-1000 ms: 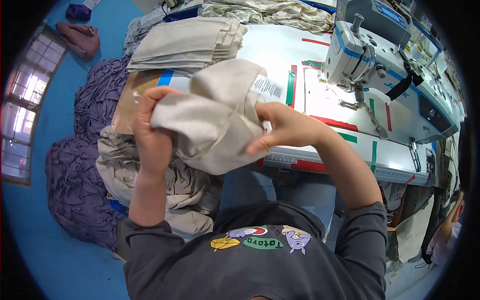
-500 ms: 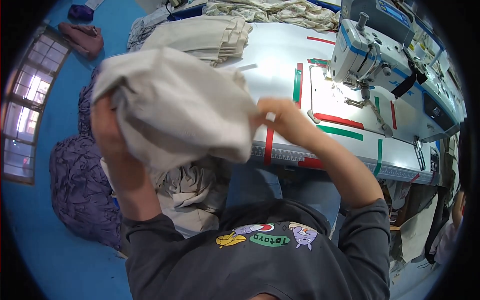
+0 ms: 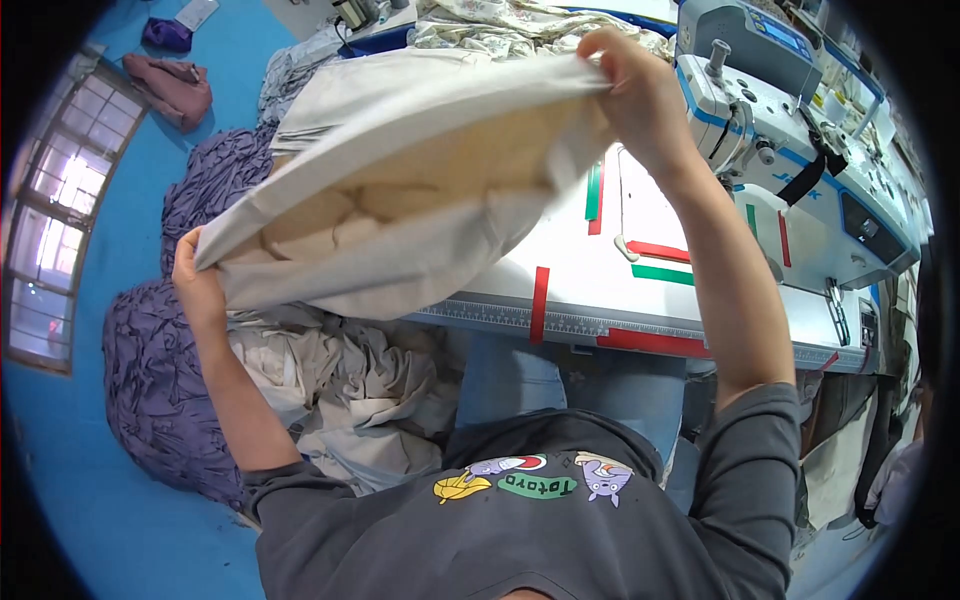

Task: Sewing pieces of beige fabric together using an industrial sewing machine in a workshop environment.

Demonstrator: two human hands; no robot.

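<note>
A beige cloth piece (image 3: 400,262) is stretched in the air between my two hands, over the left part of the table and its front edge. It hangs as two layers with a wide gap between them, like an open-mouthed cover, and the tan inside shows. My left hand (image 3: 200,275) pinches its lower left corner. At the upper right, my right hand (image 3: 648,100) grips the other end, higher and farther from me. Behind the raised cloth lies a stack of folded beige fabric (image 3: 335,85), partly hidden.
A white sewing machine (image 3: 760,130) stands on the right of the white table (image 3: 500,270), which carries red and green tape strips. Crumpled beige cloth (image 3: 370,385) lies below its edge. Gathered purple cloth (image 3: 160,390) sits on the left; floral fabric (image 3: 490,30) lies at the back.
The bunched cloth has been spread wide and its mouth now gapes. My right hand has moved up and away from me; my left hand has come down slightly.
</note>
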